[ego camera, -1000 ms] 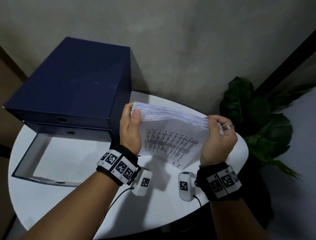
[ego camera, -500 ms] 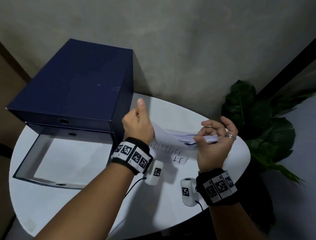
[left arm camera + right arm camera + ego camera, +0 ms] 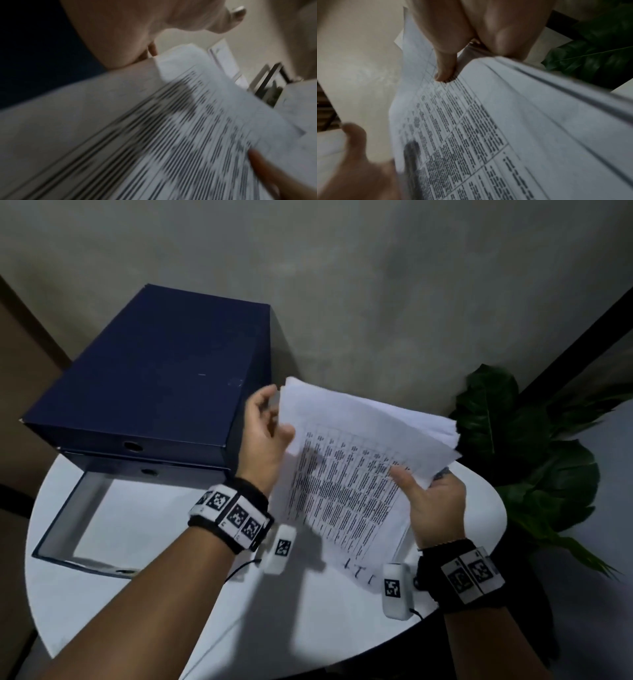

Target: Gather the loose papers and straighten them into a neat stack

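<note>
A stack of white printed papers (image 3: 346, 474) stands tilted up over the round white table (image 3: 308, 628), its printed table facing me. The sheets are fanned unevenly at the top right and at the bottom corner. My right hand (image 3: 421, 487) pinches the stack's right side, thumb (image 3: 445, 67) on the front and fingers behind. My left hand (image 3: 270, 422) meets the stack's left edge with its palm. Its thumb (image 3: 238, 12) stands free of the papers (image 3: 188, 135), and its fingers are loosely bent behind.
A dark blue file box (image 3: 154, 378) stands at the table's back left, with an open blue tray (image 3: 89, 515) in front of it. A dark green plant (image 3: 534, 460) sits beyond the table's right edge. A grey wall is close behind.
The stack, low and almost flat half a second ago, is now raised and tilted towards me. My left hand has come back to its left edge.
</note>
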{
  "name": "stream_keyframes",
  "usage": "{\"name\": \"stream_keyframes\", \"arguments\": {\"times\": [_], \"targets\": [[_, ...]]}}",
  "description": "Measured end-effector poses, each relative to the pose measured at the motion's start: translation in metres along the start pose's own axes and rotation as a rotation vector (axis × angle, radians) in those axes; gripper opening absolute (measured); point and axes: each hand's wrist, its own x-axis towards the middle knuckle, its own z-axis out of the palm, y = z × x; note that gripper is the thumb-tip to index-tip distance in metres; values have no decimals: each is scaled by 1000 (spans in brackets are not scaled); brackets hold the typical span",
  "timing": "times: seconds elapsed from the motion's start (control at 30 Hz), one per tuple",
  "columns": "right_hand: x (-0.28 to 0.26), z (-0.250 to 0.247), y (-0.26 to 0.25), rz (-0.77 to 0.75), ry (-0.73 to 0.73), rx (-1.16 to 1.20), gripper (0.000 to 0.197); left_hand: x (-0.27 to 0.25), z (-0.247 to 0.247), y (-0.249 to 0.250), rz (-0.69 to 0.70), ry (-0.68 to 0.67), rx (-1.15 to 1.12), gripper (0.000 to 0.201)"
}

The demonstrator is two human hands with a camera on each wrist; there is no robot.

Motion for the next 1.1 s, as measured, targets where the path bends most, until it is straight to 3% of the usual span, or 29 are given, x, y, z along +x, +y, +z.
{"name": "stream_keyframes", "arguments": {"times": [0.03, 0.1, 0.13, 0.2, 0.4, 0.5, 0.57, 0.63, 0.7, 0.8, 0.93, 1.03, 1.1], "targets": [[2, -3, -3, -6, 3, 12, 25, -7, -5, -6, -40, -75, 108, 105], [6, -5, -11, -12, -2, 13, 25, -16, -7, -13, -84, -169, 287, 73], [9, -5, -14, -8, -1, 12, 25, -17, -6, -13, -82, -166, 317, 54], [14, -3, -19, -17, 18, 14, 26, -18, 4, -5, -10, -128, 333, 39], [-9, 12, -15, -83, 119, 108, 27, -42, 16, -9, 211, 113, 363, 47], [-29, 10, 6, -42, 84, 30, 35, -48, -5, -37, 42, -63, 342, 67], [-28, 7, 21, 0, 66, -31, 53, -47, -18, -53, -109, -182, 408, 78], [-23, 4, 24, 61, 81, 41, 62, -44, -21, -61, -175, -210, 439, 85], [-18, 5, 24, 82, 84, 59, 53, -42, -13, -62, -161, -181, 418, 79], [-12, 8, 19, 130, 89, 73, 36, -38, -3, -61, -120, -151, 354, 53], [-5, 5, 13, 130, 118, 99, 36, -39, -3, -56, -85, -84, 298, 27], [-8, 2, 11, 112, 110, 85, 44, -44, -8, -53, -83, -121, 284, 30], [-16, 1, 14, 105, 68, 61, 37, -50, -14, -53, -112, -171, 311, 62]]}}
